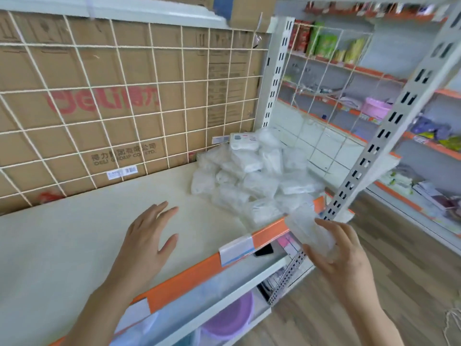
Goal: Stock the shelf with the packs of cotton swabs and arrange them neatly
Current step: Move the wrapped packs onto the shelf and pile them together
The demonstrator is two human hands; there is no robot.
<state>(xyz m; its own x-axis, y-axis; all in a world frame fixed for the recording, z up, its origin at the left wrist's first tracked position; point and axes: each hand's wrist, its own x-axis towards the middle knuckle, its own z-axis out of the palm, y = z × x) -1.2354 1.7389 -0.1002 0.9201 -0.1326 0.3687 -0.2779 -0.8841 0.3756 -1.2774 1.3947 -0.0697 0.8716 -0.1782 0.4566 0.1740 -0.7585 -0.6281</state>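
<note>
At four o'clock my right hand (345, 255) pinches a seemingly light, slippery clear-plastic swab pack (308, 227), best held mid-body; left hand (149, 236) open.

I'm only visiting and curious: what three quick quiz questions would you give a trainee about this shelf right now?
1. True or false: the left hand is open and holds nothing.
2. Where on the shelf does the pile of packs lie? A) left end B) right end C) middle
3. Fill in: the right hand grips one clear ____ at the shelf's front edge.
Key: 1 true; 2 B; 3 pack.
</note>
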